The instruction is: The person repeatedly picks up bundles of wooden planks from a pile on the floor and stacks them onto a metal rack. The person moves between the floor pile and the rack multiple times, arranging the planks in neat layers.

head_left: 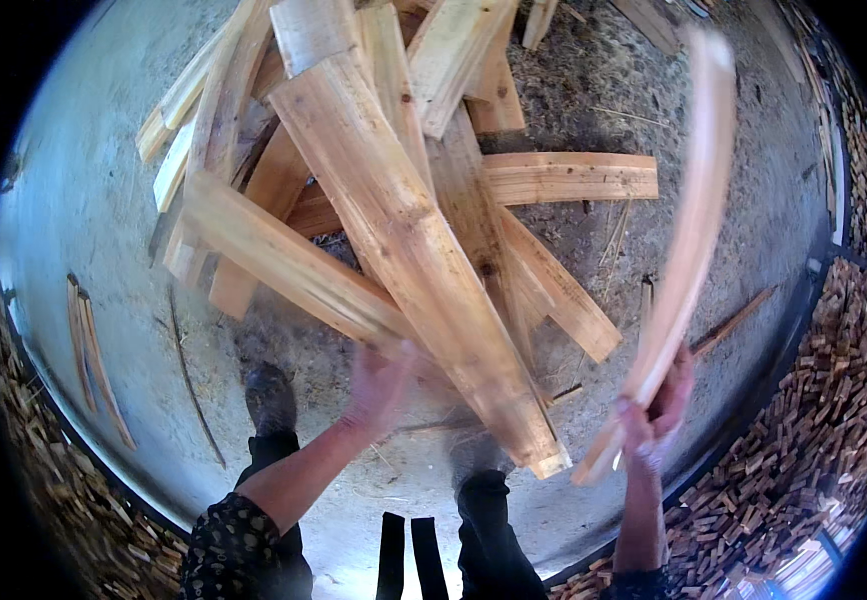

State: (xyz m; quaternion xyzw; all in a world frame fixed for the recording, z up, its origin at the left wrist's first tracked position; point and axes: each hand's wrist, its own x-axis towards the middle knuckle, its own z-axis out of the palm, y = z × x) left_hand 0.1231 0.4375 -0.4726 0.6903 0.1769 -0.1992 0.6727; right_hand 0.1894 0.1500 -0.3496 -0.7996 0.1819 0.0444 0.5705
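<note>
My right hand is closed around the lower part of a long, narrow wooden plank, which rises steeply at the right and is blurred toward its top. My left hand, smeared by motion, is at the near end of another wooden plank that slants up to the left. That plank is slightly blurred too; the fingers look closed on its end, partly hidden beneath it. Between my hands a wide, knotty board lies on top of the heap, its near end pointing toward me.
More loose boards lie crossed in a heap on the concrete floor. Thin strips lie at the left, and a stick at the right. Large stacks of cut wood border the floor. My feet stand at the heap's near side.
</note>
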